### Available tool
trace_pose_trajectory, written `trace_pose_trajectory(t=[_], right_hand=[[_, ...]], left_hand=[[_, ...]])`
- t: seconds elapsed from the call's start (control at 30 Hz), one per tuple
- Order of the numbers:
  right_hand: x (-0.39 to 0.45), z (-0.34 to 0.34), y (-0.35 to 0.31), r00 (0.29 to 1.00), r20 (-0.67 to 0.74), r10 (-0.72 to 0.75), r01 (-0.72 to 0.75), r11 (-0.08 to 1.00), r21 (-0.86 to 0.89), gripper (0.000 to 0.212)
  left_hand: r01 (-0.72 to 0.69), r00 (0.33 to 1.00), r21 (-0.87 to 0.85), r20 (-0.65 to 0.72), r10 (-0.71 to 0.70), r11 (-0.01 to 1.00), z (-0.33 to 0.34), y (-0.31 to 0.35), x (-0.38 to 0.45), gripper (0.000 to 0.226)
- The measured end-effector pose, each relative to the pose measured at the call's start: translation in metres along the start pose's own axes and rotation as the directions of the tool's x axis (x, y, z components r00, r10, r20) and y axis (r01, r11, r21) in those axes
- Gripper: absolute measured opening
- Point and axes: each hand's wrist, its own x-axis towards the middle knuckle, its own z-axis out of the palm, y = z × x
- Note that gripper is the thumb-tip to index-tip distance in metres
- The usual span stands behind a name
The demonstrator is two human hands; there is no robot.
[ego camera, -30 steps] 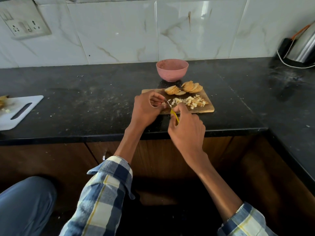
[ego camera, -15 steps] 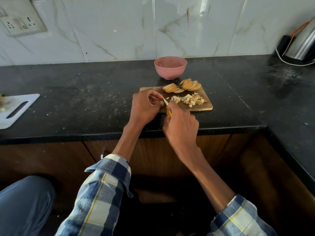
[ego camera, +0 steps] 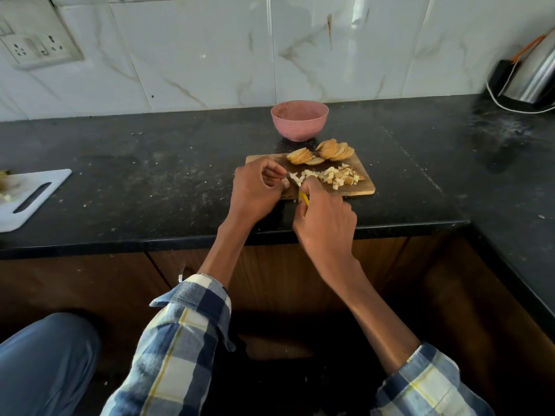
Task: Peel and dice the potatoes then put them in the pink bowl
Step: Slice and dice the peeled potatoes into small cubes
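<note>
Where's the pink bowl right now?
In the head view the pink bowl stands on the black counter near the tiled wall, just behind the wooden cutting board and its potato slices.

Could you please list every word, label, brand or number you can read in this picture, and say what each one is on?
None can be read. The pink bowl, wooden cutting board, white cutting board and steel kettle show no lettering. The wall socket plate bears only holes and switches, no legible marks.

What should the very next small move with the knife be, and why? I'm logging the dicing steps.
Probably another short cut: the right hand grips the yellow-handled knife beside the left hand steadying a piece, and two stacks of potato slices remain undiced.
</note>
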Motion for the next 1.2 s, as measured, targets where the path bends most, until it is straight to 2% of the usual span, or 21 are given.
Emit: trace_pose_trajectory(t=[0.1,0.27,0.57,0.77,0.9,1.07,1.2], right_hand=[[-0.001,0.002,0.006,0.999,-0.048,0.006,-0.006,1.000,-0.005,0.020],[-0.002,0.000,0.006,0.996,-0.089,0.004,0.005,0.996,0.094,0.015],[-0.006,-0.002,0.003,0.999,-0.022,-0.028,0.030,0.997,0.072,0.017],[0.005,0.003,-0.002,0.999,0.029,-0.017,0.015,0.996,0.083,0.019],[-0.002,0.006,-0.004,0.998,0.037,-0.048,0.048,0.999,0.010,0.027],[-0.012,0.004,0.001,0.998,0.025,-0.049,0.050,0.998,-0.034,0.032],[-0.006,0.002,0.000,0.999,-0.034,-0.022,0.022,1.000,-0.003,0.022]], left_hand=[[0.020,1.000,-0.011,0.000,-0.020,1.000,-0.001,0.000,0.000,0.025],[0.016,1.000,-0.027,-0.019,-0.017,1.000,-0.004,-0.004,0.000,0.026],[-0.056,0.998,0.026,-0.037,0.057,0.998,-0.001,-0.004,-0.001,0.021],[-0.047,0.998,0.009,-0.042,0.047,0.999,0.001,-0.007,0.002,0.019],[-0.037,0.998,0.010,-0.049,0.037,0.999,0.001,-0.006,0.001,0.018],[-0.022,0.999,-0.003,-0.044,0.022,1.000,0.000,-0.004,0.000,0.017],[0.012,0.999,-0.030,-0.037,-0.013,0.999,-0.002,-0.004,0.000,0.021]])
